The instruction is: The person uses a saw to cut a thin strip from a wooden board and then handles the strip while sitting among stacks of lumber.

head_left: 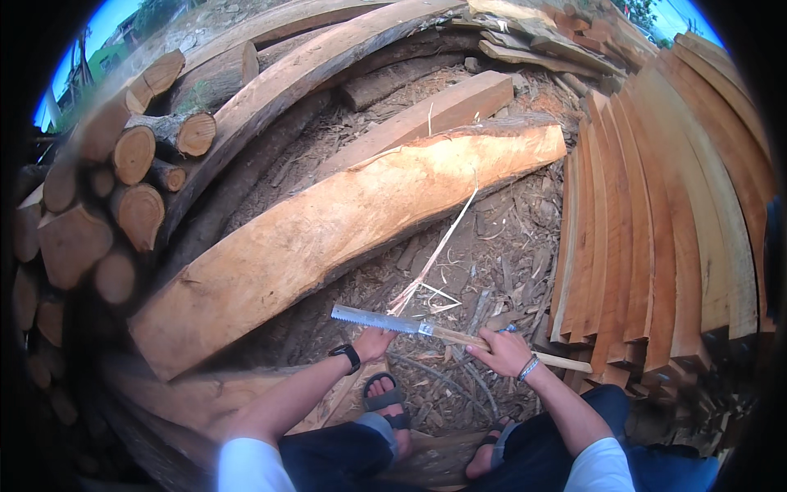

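My right hand (502, 353) is closed round the wooden handle of a handsaw (381, 320). The saw's straight, toothed metal blade points left, and the pale handle runs out to the right past my wrist. Just below the blade, my left hand (373, 344) is closed round a thin, splintered strip of wood (407, 295). The strip's frayed fibres spread above the blade, and one long sliver reaches up to a big slab. The blade passes in front of the strip and partly covers my left fingers. I cannot tell whether the teeth touch the wood.
A thick sawn slab (328, 221) lies across the middle, with a squared beam (426, 123) behind it. Cut logs (139, 209) are stacked at the left. Boards (648, 213) lean in a row at the right. Bark chips and twigs (443, 377) litter the ground round my sandalled feet.
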`<state>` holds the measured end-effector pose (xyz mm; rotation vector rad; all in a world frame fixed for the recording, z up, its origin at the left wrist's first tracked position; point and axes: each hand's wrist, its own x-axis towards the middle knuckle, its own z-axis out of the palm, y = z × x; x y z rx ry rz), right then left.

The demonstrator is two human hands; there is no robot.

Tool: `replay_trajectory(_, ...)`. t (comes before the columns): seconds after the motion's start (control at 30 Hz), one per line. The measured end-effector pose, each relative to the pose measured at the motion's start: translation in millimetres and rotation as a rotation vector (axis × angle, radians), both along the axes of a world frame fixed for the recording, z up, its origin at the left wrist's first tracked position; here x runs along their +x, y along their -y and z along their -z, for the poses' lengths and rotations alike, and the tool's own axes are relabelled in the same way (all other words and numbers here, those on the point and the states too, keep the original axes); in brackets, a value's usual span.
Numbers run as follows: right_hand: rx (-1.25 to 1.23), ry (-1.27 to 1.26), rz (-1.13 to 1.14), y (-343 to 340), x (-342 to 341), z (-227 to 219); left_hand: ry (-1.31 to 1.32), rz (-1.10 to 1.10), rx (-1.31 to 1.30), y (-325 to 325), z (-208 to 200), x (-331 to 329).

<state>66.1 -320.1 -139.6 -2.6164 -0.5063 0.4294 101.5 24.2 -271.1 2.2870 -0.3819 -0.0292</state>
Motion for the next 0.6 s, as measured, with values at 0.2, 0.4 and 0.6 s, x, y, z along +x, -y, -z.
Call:
replay_trajectory(0.2,-0.043,0.136,0.11,1.3,-4.3,4.3,-0.627,0.02,0.043,20.4,-71.0,7.0)
replay_trajectory(0.4,-0.028,0.083,0.158,-7.4,-6.4,4.5,-0.951,-0.063,0.098,12.7,-64.5,1.7)
replay_trajectory(0.6,0.178,-0.009,0.321,-7.8,16.7,14.5,-1.196,-0.13,0.046,19.8,-70.6,-4.8)
